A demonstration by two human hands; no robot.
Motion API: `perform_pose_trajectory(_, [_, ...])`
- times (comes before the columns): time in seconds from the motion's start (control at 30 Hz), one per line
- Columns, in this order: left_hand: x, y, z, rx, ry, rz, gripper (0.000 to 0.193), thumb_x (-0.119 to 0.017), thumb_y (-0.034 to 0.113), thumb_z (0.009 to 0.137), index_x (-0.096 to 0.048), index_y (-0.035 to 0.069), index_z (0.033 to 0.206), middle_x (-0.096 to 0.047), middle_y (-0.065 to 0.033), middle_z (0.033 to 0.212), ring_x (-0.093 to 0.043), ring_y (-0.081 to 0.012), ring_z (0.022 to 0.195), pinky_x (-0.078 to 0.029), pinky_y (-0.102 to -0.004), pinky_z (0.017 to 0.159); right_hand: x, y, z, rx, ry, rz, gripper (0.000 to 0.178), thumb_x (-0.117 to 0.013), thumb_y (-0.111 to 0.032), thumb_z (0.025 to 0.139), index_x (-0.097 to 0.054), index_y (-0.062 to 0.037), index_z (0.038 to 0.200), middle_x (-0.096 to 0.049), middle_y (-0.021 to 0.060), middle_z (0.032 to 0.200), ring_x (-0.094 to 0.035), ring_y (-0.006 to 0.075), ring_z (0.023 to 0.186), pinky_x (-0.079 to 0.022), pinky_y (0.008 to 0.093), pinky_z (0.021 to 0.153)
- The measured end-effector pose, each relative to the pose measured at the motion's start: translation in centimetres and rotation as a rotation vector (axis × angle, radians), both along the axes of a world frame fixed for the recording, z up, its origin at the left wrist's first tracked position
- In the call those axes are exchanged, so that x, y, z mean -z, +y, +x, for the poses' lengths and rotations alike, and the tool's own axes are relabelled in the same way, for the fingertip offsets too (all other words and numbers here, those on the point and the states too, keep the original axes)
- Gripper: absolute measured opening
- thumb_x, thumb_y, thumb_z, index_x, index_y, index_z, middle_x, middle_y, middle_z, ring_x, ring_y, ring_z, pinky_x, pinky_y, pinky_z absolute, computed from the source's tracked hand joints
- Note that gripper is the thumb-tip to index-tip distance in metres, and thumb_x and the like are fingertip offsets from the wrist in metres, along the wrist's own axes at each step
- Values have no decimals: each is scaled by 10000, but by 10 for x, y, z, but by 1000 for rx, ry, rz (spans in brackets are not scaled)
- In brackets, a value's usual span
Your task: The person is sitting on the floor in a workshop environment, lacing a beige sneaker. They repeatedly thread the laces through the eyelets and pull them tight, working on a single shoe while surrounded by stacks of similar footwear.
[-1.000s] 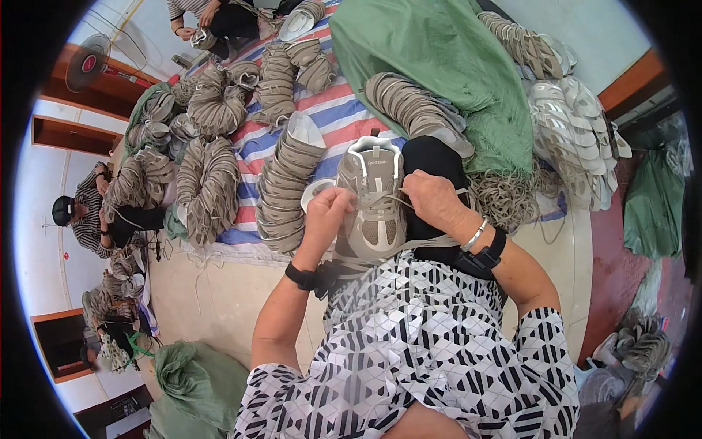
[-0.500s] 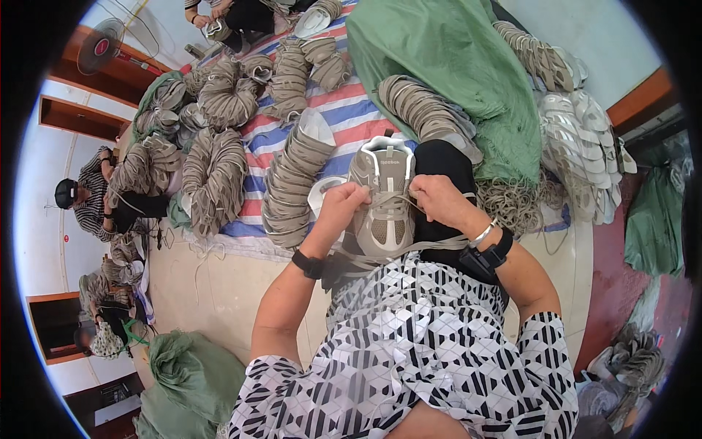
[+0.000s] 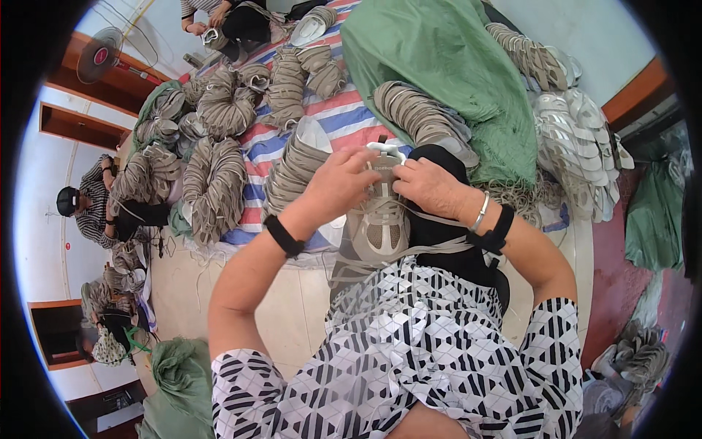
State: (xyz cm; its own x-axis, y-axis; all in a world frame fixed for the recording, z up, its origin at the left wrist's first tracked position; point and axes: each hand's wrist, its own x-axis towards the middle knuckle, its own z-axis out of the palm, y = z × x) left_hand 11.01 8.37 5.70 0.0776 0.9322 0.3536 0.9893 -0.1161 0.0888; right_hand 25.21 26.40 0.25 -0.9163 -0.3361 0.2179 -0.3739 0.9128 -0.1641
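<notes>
A beige-grey shoe upper (image 3: pixel 378 235) with a white-lined collar rests on my lap, toe toward me. A pale flat lace (image 3: pixel 380 212) crosses its front. My left hand (image 3: pixel 340 181) is at the left side of the collar, its fingers bent and smeared by motion; whether they grip anything is unclear. At the right side of the tongue, my right hand (image 3: pixel 433 186) has thumb and fingers pinched on the upper near its top. The fingers hide any lace end there. Loose lace strands (image 3: pixel 431 249) trail across my lap.
Nested stacks of uppers (image 3: pixel 292 172) lie on a striped sheet (image 3: pixel 340 113). A green sack (image 3: pixel 439 66) covers part of another stack (image 3: pixel 424 117), beside a heap of laces (image 3: pixel 515 197). Other people (image 3: pixel 91 194) sit at the left and far side. A fan (image 3: pixel 100 55) stands back left.
Both hands have moved from the middle of the lacing up to the collar. My left hand has come across the upper's left side and now covers part of it.
</notes>
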Motion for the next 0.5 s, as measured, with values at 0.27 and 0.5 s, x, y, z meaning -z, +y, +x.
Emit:
perform_pose_trajectory(0.27, [3, 11, -25, 103, 46, -497, 289, -751, 212, 663, -621, 130, 909, -548, -36, 927, -537, -252, 949, -504, -379, 756, -5, 1, -15, 14, -272, -48, 92, -605, -95, 762, -657, -33, 807, -610, 132, 929, -642, 312, 870, -516, 407, 731])
perform_pose_trajectory(0.5, [13, 18, -2, -149, -82, -650, 220, -670, 303, 778, -661, 83, 792, -572, -65, 885, -556, -275, 915, -493, -394, 706, 0, -22, -29, 272, -460, -73, 97, -617, -116, 751, -664, -37, 781, -635, 190, 934, -646, 346, 871, -511, 424, 743])
